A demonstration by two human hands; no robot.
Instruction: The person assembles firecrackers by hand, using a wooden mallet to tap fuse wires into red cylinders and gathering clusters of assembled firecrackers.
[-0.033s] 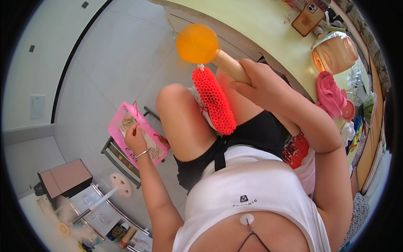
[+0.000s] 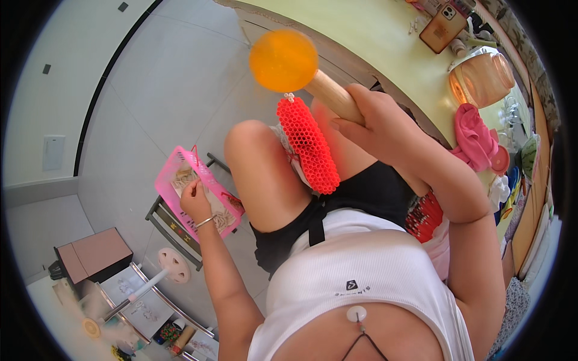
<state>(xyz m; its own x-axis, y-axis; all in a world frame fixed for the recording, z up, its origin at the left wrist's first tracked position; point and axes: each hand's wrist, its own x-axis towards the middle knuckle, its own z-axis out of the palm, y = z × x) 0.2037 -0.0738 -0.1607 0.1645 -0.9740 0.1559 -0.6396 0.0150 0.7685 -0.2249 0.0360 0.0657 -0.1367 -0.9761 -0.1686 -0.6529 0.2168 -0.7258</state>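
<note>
My right hand (image 2: 376, 120) is closed round the wooden handle of a mallet (image 2: 283, 61) with a round, translucent orange head. The head hovers over a bundle of red tubes (image 2: 306, 144), packed together with their round ends up, between my thighs. A few small white pieces (image 2: 289, 97) show at the bundle's far end. My left hand (image 2: 194, 197) is at a pink plastic basket (image 2: 167, 174), its fingers bent together. Whatever is between those fingers is too small to make out. Pale, thin pieces (image 2: 224, 215) lie in the basket.
The basket rests on a dark stool (image 2: 159, 213). On the yellow-green table (image 2: 361, 24) at the right are a phone (image 2: 442, 29), an orange-tinted jar (image 2: 478, 78) and a pink cloth (image 2: 472, 135). A wheeled stand (image 2: 174, 265) and brown box (image 2: 95, 254) are at lower left.
The mallet's head has shifted slightly away from me and looks a little larger. My left hand and the red bundle stay nearly where they were.
</note>
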